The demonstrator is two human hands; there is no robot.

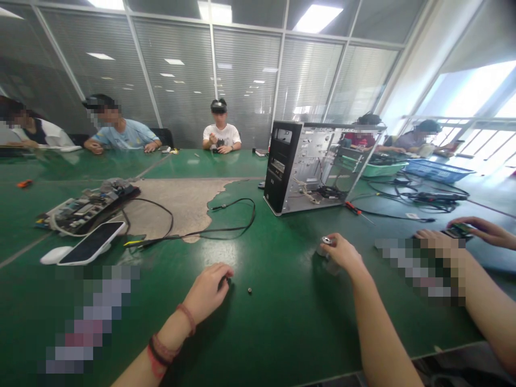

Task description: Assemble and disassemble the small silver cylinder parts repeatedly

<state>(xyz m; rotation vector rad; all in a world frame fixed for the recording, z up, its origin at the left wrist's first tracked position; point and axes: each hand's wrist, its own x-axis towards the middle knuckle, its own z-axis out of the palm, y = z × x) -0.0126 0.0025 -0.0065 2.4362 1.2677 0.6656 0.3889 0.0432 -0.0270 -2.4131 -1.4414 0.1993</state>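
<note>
My left hand point(208, 290) is over the green table point(274, 333), left of centre, with thumb and fingers curled together around something small and dark that I cannot make out. Just right of it, a tiny metal piece point(249, 290) lies on the table. My right hand point(344, 253) is closed at the fingertips on a small round silver-topped object point(325, 241), its lower part see-through and blurred. Beyond my right hand stands an open black computer case point(278, 166) with bare metal inside.
A circuit board assembly point(91, 204), a phone point(93, 243) on a white stand and a black cable point(237, 228) lie to the left. A red screwdriver point(353, 208) is near the case. At right, another person's hands point(443, 244) hold a board. Several people sit across.
</note>
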